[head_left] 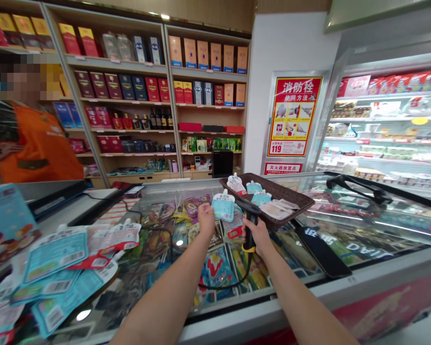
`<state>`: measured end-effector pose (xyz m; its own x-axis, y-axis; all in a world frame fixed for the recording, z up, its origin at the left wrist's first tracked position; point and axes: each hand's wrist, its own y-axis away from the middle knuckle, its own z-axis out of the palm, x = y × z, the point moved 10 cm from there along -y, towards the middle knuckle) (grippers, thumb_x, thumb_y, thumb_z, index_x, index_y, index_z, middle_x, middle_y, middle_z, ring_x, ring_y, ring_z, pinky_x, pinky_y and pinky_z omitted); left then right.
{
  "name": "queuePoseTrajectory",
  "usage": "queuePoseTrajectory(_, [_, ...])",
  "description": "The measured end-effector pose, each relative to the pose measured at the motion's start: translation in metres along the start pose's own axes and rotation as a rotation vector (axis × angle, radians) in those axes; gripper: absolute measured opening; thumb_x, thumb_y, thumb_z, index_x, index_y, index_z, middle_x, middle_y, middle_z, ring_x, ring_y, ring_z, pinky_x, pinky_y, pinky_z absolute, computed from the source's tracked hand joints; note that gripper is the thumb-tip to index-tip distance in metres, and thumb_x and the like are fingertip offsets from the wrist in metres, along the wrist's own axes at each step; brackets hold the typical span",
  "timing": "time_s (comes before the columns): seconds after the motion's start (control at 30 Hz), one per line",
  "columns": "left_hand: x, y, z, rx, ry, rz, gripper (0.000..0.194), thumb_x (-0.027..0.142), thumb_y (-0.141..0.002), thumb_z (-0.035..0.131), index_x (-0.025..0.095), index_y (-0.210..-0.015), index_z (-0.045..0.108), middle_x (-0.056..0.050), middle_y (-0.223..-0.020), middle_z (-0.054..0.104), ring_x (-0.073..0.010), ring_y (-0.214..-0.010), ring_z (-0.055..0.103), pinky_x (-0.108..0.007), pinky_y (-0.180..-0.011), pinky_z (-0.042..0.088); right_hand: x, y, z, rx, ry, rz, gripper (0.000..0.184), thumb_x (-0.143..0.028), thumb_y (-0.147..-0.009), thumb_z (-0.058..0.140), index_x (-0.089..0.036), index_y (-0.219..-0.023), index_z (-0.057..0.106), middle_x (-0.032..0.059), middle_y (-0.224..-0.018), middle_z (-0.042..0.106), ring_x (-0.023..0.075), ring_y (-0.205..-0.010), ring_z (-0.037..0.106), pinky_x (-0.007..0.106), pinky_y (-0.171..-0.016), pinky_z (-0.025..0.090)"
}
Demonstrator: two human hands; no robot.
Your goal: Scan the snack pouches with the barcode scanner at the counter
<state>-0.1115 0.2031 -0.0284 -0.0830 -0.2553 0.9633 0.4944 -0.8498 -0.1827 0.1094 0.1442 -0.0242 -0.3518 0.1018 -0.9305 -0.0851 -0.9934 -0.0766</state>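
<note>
In my left hand is a light-blue and white spouted pouch, pinched at its left edge with the barcode showing at its lower right. My right hand is wrapped round the handle of a black and yellow barcode scanner, whose head points toward the pouch. Behind the scanner sits a brown woven basket with several pouches and some pale flat packs in it. A red and white pouch lies on the freezer glass just below the held one. At the left, a pile of blue and red spouted pouches rests on the glass.
The glass-topped chest freezer holds many packaged goods. A scanner cable loops across its top. A black panel lies at the right. A person in an orange vest stands at the far left, before shelves of boxes.
</note>
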Motion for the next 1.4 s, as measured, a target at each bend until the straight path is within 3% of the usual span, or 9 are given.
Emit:
queuePoseTrajectory(0.1, [-0.013, 0.001, 0.007, -0.05, 0.242, -0.12, 0.035, 0.016, -0.066, 0.065, 0.017, -0.1, 0.058, -0.004, -0.084, 0.069, -0.0154, -0.076, 0.066, -0.03, -0.074, 0.052, -0.001, 0.0, -0.001, -0.005, 0.011, -0.004, 0.04, -0.042, -0.059, 0.077, -0.019, -0.08, 0.052, -0.0067, -0.049, 0.054, 0.0104, -0.035, 0.047, 0.024, -0.033, 0.042])
queuePoseTrajectory(0.2, [-0.015, 0.002, 0.015, -0.12, 0.318, -0.137, 0.031, 0.021, -0.063, 0.07, 0.014, -0.092, 0.062, -0.007, -0.086, 0.071, -0.0182, -0.079, 0.067, -0.031, -0.076, 0.053, -0.003, 0.004, 0.002, -0.056, 0.043, 0.01, 0.04, -0.041, -0.06, 0.077, -0.019, -0.083, 0.052, -0.007, -0.05, 0.055, 0.0099, -0.035, 0.047, 0.023, -0.034, 0.043])
queuePoseTrajectory(0.37, [-0.017, -0.002, 0.003, -0.022, 0.333, -0.167, 0.03, 0.023, -0.072, 0.064, 0.015, -0.101, 0.063, -0.006, -0.09, 0.071, -0.0159, -0.074, 0.067, -0.03, -0.07, 0.056, -0.007, 0.014, 0.008, -0.112, 0.145, 0.054, 0.035, -0.039, -0.063, 0.073, -0.019, -0.08, 0.051, -0.0077, -0.047, 0.053, 0.0084, -0.033, 0.045, 0.021, -0.032, 0.041])
queuePoseTrajectory(0.5, [-0.018, -0.002, 0.002, -0.012, 0.304, -0.213, 0.032, 0.021, -0.077, 0.059, 0.017, -0.108, 0.061, -0.005, -0.091, 0.071, -0.0148, -0.069, 0.067, -0.031, -0.066, 0.057, -0.006, 0.018, 0.011, -0.135, 0.174, 0.072, 0.033, -0.036, -0.062, 0.074, -0.018, -0.08, 0.052, -0.007, -0.049, 0.054, 0.0086, -0.034, 0.046, 0.021, -0.031, 0.041])
queuePoseTrajectory(0.67, [-0.015, -0.001, 0.006, -0.043, 0.328, -0.188, 0.032, 0.018, -0.077, 0.057, 0.016, -0.108, 0.062, -0.006, -0.09, 0.071, -0.0152, -0.066, 0.067, -0.035, -0.066, 0.057, -0.004, 0.019, 0.012, -0.146, 0.195, 0.097, 0.032, -0.035, -0.063, 0.073, -0.019, -0.082, 0.052, -0.0072, -0.049, 0.054, 0.0095, -0.034, 0.046, 0.021, -0.031, 0.039])
queuePoseTrajectory(1.0, [-0.021, -0.01, 0.006, -0.049, 0.387, -0.103, 0.032, 0.027, -0.065, 0.069, 0.014, -0.094, 0.065, -0.003, -0.079, 0.07, -0.0151, -0.068, 0.065, -0.033, -0.069, 0.055, 0.006, 0.017, 0.012, -0.218, 0.267, 0.142, 0.035, -0.041, -0.064, 0.072, -0.02, -0.079, 0.048, -0.0075, -0.051, 0.053, 0.0083, -0.035, 0.046, 0.021, -0.034, 0.041])
queuePoseTrajectory(1.27, [-0.021, -0.003, 0.003, 0.001, 0.428, -0.173, 0.027, 0.019, -0.066, 0.064, 0.014, -0.092, 0.063, -0.002, -0.075, 0.068, -0.0142, -0.062, 0.064, -0.032, -0.065, 0.054, 0.008, 0.02, 0.014, -0.222, 0.232, 0.16, 0.036, -0.041, -0.065, 0.074, -0.02, -0.077, 0.047, -0.0065, -0.052, 0.054, 0.0078, -0.036, 0.047, 0.021, -0.035, 0.042])
queuePoseTrajectory(1.4, [-0.006, -0.013, -0.012, 0.043, 0.449, -0.126, 0.024, 0.016, -0.064, 0.064, 0.013, -0.088, 0.063, -0.003, -0.074, 0.068, -0.0144, -0.063, 0.064, -0.032, -0.068, 0.054, 0.015, 0.017, 0.025, -0.248, 0.174, 0.218, 0.038, -0.041, -0.062, 0.076, -0.019, -0.08, 0.051, -0.0062, -0.052, 0.055, 0.008, -0.036, 0.047, 0.022, -0.035, 0.042])
